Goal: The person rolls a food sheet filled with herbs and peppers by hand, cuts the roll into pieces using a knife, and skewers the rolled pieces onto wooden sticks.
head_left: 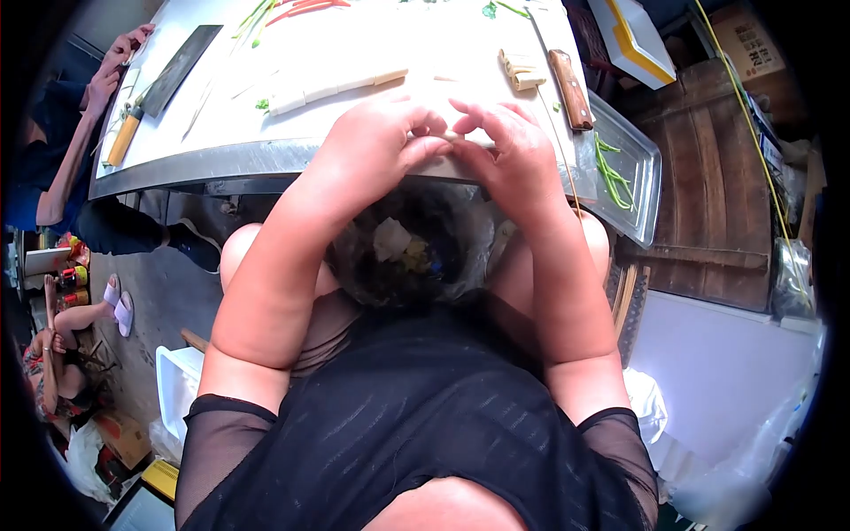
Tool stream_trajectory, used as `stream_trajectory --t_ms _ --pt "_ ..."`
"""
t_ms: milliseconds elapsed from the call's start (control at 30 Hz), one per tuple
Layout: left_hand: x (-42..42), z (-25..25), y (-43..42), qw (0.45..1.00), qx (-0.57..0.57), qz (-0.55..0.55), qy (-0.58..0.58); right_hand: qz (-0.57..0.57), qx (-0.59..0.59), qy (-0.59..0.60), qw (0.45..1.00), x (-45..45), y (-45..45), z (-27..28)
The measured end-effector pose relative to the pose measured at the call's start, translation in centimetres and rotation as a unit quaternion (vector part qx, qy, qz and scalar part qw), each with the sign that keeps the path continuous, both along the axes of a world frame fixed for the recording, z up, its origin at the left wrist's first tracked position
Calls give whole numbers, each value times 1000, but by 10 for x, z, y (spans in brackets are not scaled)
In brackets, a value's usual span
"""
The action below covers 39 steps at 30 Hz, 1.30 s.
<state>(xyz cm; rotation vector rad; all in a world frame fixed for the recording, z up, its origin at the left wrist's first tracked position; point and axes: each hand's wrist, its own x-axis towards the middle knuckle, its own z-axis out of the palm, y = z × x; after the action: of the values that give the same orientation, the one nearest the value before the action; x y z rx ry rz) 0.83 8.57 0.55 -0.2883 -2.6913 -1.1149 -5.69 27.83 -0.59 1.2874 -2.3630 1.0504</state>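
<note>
At the near edge of the white work board, my left hand (394, 133) and my right hand (509, 150) meet with fingertips pinched together. Between them shows a bit of a pale piece (476, 136), mostly hidden by the fingers. Just beyond my left hand lies a row of flat pale strips (332, 92), overlapping end to end. Past my right hand sits a small bundle of pale folded strips (522, 71). A wooden-handled knife (571, 88) lies to its right, with a thin skewer (558, 146) running over the board edge near my right wrist.
A cleaver (181, 71) lies at the left, near another person's hands (106, 75). Red strips (305, 9) and green stems are at the far side. A clear tray (651, 190) holds green beans (613, 173). Below my hands stands a lined waste bin (354, 252).
</note>
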Motion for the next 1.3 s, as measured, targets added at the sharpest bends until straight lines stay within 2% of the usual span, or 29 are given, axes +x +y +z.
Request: stream_trajectory --t_ms 67,133,233,333,433,567,633,667,733,867,933,967,1067,1133,1300 --pt "0 -1 0 999 39 -11 -5 16 4 17 1000 3 1 2" --pt "1 -3 0 1000 18 -13 12 16 10 -17 1000 8 0 2" --pt "2 -2 -1 999 -36 -21 1 19 19 2 1000 7 1 1" --pt "3 -1 -1 998 -58 -24 23 -18 -9 -29 999 12 -1 2" --pt "4 4 0 997 -71 -32 30 5 -19 0 1000 12 -4 6" --pt "3 2 0 994 -92 -38 46 8 -10 -24 1000 13 -2 1" --pt "1 -1 -2 993 -97 -51 53 -21 -25 -196 980 16 -1 3" --pt "0 0 -2 993 -97 -51 53 -22 -25 -196 980 13 0 3" --pt "-3 1 -3 990 -129 -42 25 36 16 -77 996 4 2 2" --pt "-7 0 -8 995 -87 -47 7 18 14 -77 997 1 -2 2" --pt "-5 5 -6 998 4 -21 -58 -1 24 -78 997 1 -4 2" --pt "-6 4 -6 998 3 -22 -58 -2 23 -78 997 0 -3 2" --pt "-8 -3 -7 999 -18 -34 -13 -3 24 -70 997 -1 -3 0" --pt "-10 -5 -8 996 -68 -39 43 -10 -37 -140 989 -1 -2 -1" --pt "-14 -7 -7 991 -110 -40 57 -24 -2 -95 995 1 -6 1"
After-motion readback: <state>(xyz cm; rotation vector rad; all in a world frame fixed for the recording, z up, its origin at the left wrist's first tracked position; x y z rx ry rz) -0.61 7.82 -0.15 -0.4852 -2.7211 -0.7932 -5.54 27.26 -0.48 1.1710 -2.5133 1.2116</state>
